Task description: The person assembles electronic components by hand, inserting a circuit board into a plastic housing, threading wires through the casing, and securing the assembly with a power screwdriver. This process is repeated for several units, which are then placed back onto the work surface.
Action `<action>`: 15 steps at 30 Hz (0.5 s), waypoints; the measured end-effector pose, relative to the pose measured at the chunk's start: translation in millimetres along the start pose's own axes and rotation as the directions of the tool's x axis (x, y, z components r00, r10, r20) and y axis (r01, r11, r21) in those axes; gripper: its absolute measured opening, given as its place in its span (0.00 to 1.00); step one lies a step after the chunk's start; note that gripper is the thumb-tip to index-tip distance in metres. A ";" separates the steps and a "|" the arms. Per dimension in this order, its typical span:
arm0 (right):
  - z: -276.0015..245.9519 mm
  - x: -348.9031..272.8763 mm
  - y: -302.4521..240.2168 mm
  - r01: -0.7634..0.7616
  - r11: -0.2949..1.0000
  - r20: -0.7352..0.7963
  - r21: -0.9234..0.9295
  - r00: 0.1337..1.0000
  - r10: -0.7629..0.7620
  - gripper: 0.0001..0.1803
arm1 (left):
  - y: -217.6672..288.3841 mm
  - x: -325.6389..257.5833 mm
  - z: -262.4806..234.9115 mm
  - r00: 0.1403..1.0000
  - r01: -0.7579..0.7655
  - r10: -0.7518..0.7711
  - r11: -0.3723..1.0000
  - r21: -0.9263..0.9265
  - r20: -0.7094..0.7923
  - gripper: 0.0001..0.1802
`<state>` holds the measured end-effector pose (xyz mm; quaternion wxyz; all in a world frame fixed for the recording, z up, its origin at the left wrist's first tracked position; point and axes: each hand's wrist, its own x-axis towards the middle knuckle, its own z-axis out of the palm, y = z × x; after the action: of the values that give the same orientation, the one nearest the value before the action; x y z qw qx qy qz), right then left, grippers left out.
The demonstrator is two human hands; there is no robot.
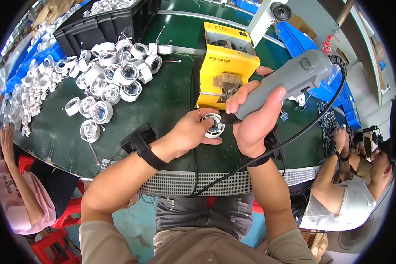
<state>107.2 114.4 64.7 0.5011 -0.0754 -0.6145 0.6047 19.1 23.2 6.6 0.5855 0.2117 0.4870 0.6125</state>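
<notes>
My left hand [190, 131] is closed round a small white round housing [221, 128] with a circuit board inside, held just above the green table. A grey electric screwdriver [290, 75] is gripped in my right hand [255, 127], tilted, its dark nose pointing down at the housing. Whether the bit touches a screw cannot be made out. Right behind my hands stands a yellow screw feeder [228, 61] with a metal pick-up block on its front. To the left lies a loose heap of similar white housings [126, 74], some with thin wires.
A black crate [105, 28] of white parts stands at the back left, beside a spread of white rings [35, 86]. Blue bins [295, 37] line the back right. The screwdriver's black cable [303, 130] crosses my right wrist. People sit at both sides.
</notes>
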 end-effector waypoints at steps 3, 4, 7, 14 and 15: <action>-1.2 -1.1 2.2 0.012 1.000 0.038 -0.025 0.999 -0.011 0.33 | 1.7 -1.0 0.1 1.000 0.005 -0.005 1.000 0.006 0.009 0.16; -1.4 -1.7 2.9 0.010 1.000 0.036 -0.026 0.999 -0.009 0.33 | 2.1 -1.1 0.4 1.000 0.006 -0.007 1.000 0.005 0.010 0.16; -1.5 -3.0 3.8 0.012 1.000 0.037 -0.011 0.999 -0.012 0.34 | 3.8 -1.5 2.1 1.000 0.001 -0.001 1.000 0.021 0.012 0.16; -3.0 -6.0 6.2 0.004 1.000 0.043 -0.014 0.999 -0.003 0.34 | 5.0 -3.1 3.8 1.000 -0.007 0.007 1.000 0.025 0.007 0.16; -3.4 -6.6 6.7 -0.002 1.000 0.048 -0.022 0.999 0.003 0.34 | 4.5 -3.1 3.1 1.000 -0.015 0.015 1.000 0.022 0.015 0.16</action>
<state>109.4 113.8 54.9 0.4847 -0.0672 -0.6329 0.6000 20.0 22.1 12.7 0.5819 0.2263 0.4880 0.6099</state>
